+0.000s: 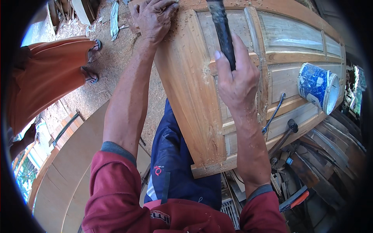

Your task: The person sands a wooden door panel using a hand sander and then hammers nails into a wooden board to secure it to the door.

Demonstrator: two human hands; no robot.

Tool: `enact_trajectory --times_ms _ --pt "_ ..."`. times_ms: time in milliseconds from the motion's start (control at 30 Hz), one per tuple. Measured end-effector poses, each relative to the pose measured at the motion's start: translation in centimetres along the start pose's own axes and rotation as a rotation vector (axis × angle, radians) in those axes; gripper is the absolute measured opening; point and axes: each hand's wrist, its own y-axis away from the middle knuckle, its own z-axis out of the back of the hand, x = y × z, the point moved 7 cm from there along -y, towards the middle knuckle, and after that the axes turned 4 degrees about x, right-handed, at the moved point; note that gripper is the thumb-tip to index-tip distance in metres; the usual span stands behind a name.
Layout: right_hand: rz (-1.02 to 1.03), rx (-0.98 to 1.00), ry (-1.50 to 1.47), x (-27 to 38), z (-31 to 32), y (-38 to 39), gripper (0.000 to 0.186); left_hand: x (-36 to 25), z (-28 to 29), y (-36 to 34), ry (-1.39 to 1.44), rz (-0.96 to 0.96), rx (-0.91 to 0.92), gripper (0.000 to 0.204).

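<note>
My right hand (pixel 239 77) grips the dark handle (pixel 221 35) of a tool whose head is out of view at the top. My left hand (pixel 153 21) is curled at the top edge of a panelled wooden door (pixel 182 97); what its fingers hold is too hidden to name. Wood shavings are scattered on the door. Right of my right hand, a blue wrench (pixel 274 112) lies on it, near a mallet (pixel 287 132) with a dark head. A blue bucket with white smears (pixel 312 83) sits farther right on the door.
A person in an orange wrap (pixel 54 77) stands at left on shaving-strewn ground (pixel 101 85). Curved plywood sheets (pixel 66 174) are at lower left. Stacked boards (pixel 330 143) and a red-handled tool (pixel 299 198) lie at lower right. Offcuts (pixel 81 9) lean at upper left.
</note>
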Motion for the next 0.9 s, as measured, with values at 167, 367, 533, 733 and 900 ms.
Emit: enact_trajectory --times_ms 167,367,533,733,900 --pt "0.097 -0.006 0.054 0.5 -0.9 -2.1 0.038 0.3 -0.1 0.2 -0.005 0.009 0.021 0.019" --pt "0.129 -0.042 0.041 1.1 -0.8 -3.3 0.037 0.5 -0.1 0.1 -0.012 0.007 -0.006 0.021" --pt "0.090 -0.018 0.084 0.3 -1.0 -3.2 0.035 0.3 0.0 0.0 0.035 0.031 0.004 0.022" --pt "0.095 -0.054 0.047 -1.1 -1.5 -2.7 0.034 0.5 -0.7 -0.1 0.148 0.125 0.089 0.023" --pt "0.031 0.013 0.054 -0.6 -1.7 -3.2 0.033 0.3 0.0 0.1 0.001 0.012 -0.035 0.022"
